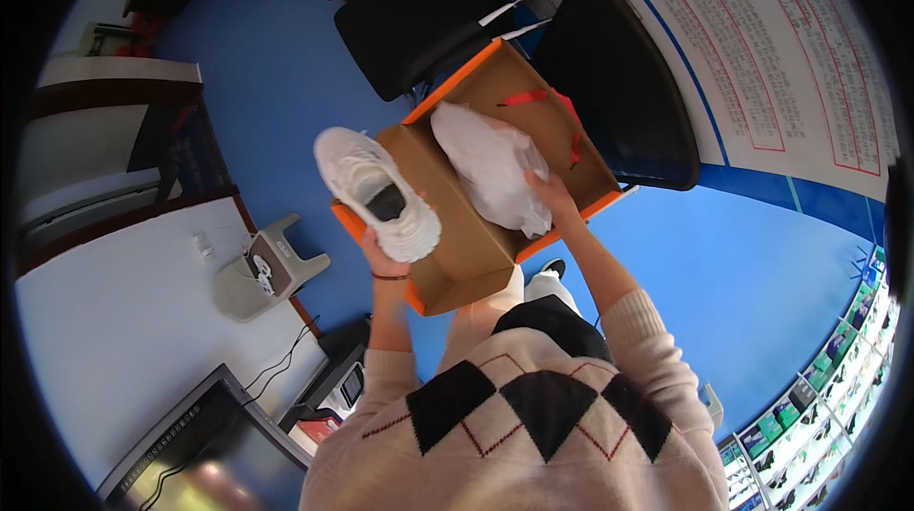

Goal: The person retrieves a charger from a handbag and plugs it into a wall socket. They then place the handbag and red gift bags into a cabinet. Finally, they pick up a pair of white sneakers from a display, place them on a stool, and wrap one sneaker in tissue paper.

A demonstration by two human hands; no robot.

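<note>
An orange cardboard shoebox (457, 225), brown inside, lies opened in front of me with its hinged lid folded back. My left hand (382, 254) grips a white sneaker (403, 225) by its heel end, above the left half of the box; a dark insole shows inside the shoe. In the right half rests a bundle wrapped in white tissue paper (485, 161), its contents hidden. My right hand (553, 200) is on the near end of this bundle, fingers over the paper. Red ribbon pieces (525, 98) lie beside it in the box.
Black chairs (410, 26) stand beyond the box, one chair (621, 90) close at its right. A beige plastic stool (250, 282) is by the left wall. At lower left is a dark-framed screen (214, 454). Shelves of shoes (814, 425) line the lower right. The floor (714, 282) is blue.
</note>
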